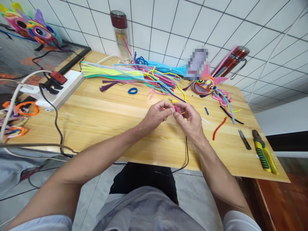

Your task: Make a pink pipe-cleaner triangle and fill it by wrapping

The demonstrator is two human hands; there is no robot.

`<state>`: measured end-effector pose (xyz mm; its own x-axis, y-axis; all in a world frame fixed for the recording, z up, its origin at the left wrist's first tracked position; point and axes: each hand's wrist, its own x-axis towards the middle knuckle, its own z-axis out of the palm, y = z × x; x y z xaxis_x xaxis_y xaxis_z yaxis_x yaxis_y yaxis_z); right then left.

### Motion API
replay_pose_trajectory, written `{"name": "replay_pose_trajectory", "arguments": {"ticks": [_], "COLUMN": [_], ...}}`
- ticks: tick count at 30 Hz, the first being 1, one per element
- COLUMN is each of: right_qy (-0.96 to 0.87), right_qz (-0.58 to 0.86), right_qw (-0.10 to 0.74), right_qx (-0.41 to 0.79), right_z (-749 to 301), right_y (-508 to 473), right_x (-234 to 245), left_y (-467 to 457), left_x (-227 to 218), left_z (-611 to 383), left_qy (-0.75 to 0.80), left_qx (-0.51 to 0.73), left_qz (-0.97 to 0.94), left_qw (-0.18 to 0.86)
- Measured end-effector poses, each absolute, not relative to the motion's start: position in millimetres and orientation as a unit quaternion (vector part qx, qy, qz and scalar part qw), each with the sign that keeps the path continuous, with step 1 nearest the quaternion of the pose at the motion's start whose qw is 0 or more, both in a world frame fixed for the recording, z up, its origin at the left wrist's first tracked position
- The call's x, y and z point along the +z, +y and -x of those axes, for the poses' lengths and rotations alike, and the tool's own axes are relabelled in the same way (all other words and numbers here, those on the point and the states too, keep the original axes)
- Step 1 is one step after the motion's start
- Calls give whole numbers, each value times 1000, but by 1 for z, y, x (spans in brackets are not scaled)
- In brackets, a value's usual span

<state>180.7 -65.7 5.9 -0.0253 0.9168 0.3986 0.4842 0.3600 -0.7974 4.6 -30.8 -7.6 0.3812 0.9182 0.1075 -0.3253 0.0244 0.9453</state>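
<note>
My left hand (157,114) and my right hand (189,118) meet above the middle of the wooden table (101,118). Both pinch a short pink pipe cleaner piece (177,110) with a bit of yellow at it, fingers closed round it. A black cord (186,154) hangs from under my right wrist over the table's front edge. Behind my hands lies a big heap of coloured pipe cleaners (134,75). A small coloured pipe-cleaner mask (204,86) sits to the right of the heap.
A white power strip (56,88) with black plugs sits at the left. A glass bottle (121,35) and a red flask (232,61) stand at the wall. A red pipe cleaner (218,127), small black snips (244,139) and yellow-green pliers (264,155) lie at the right.
</note>
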Motion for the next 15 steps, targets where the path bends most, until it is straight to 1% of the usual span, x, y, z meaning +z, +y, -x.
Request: {"name": "replay_pose_trajectory", "arguments": {"ticks": [3, 6, 11, 15], "right_qy": [-657, -643, -644, -663], "right_qz": [519, 521, 521, 518], "right_qw": [476, 487, 497, 495], "right_qx": [271, 278, 258, 216], "right_z": [-181, -181, -181, -183], "right_y": [-64, -64, -64, -63], "right_x": [3, 2, 1, 1], "left_y": [-30, -31, -34, -37], "left_x": [-8, -8, -7, -6], "left_z": [-5, -5, -6, -9], "left_qy": [288, 285, 272, 272], "left_qx": [464, 459, 479, 499], "left_qz": [-481, -482, -520, -531], "left_qw": [686, 689, 653, 628]}}
